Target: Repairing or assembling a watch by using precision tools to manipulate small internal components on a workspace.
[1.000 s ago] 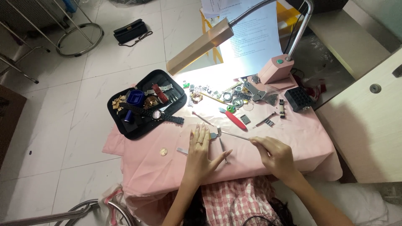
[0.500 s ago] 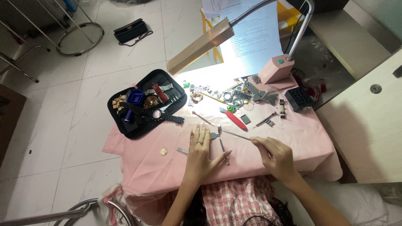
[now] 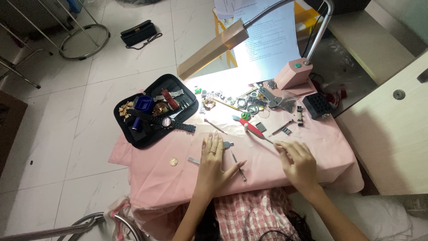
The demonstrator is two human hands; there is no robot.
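Left hand (image 3: 213, 163) lies flat on the pink cloth (image 3: 178, 178), fingers spread and straight, palm down, closed on nothing. Its fingertips reach a small grey metal piece (image 3: 228, 144), touching or just short of it; likely pinning it so it does not slide. A thin metal pick (image 3: 237, 165) lies on the cloth just beside the thumb, free of any grip.

Right hand (image 3: 298, 161) is loosely curled, fingers drawn together at the thin metal end of a red-handled screwdriver (image 3: 253, 128). The tool slants up and away toward the lamp, its handle resting on the cloth. Whether the fingertips actually pinch the shaft or only rest against it cannot be told at this size.

Work sits at the near edge of the small table, directly in front of the person, under the pink desk lamp (image 3: 292, 75) whose long head (image 3: 213, 49) is swung low over the far side, probably to light the small parts. Loose watch parts and rings (image 3: 249, 103) are scattered in that bright patch, well apart from the hands. A black tray (image 3: 154, 136) at the left holds a wristwatch (image 3: 167, 121), a blue cup and other bits, kept together off the working patch. A small round gold-coloured piece (image 3: 173, 162) lies alone left of the left hand. A black handbag (image 3: 139, 33) sits on the tiled floor beyond.
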